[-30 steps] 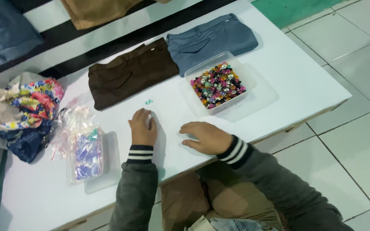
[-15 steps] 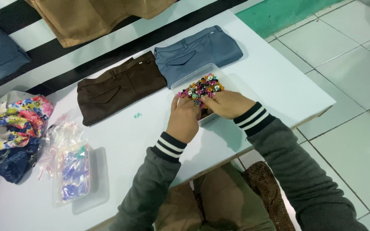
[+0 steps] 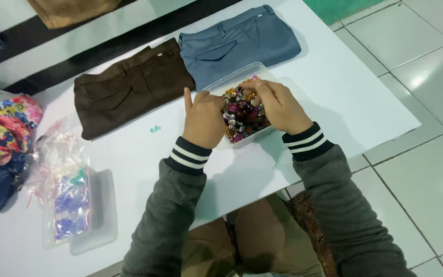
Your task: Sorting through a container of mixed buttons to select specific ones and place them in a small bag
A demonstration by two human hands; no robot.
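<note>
A clear plastic box [image 3: 220, 82] full of small colourful shiny pieces [image 3: 242, 115] stands on the white table [image 3: 334, 97]. Both my hands are in it. My left hand [image 3: 203, 120] rests over the box's left side, fingers curled into the pieces and index finger raised; what it holds is hidden. My right hand [image 3: 278, 105] reaches in from the right, its fingertips pinched together among the pieces near the far rim. A tiny teal piece [image 3: 155, 129] lies loose on the table to the left of my left hand.
Folded brown trousers [image 3: 129, 90] and folded blue-grey trousers [image 3: 237, 43] lie just behind the box. At the left are a floral cloth bag [image 3: 3, 133] and a plastic bag of blue and teal bits [image 3: 70, 197] on a clear lid. Tiled floor lies to the right.
Both hands moved from the bare table near me to the box of colourful pieces and now dig in it. The view has shifted closer to the box.
</note>
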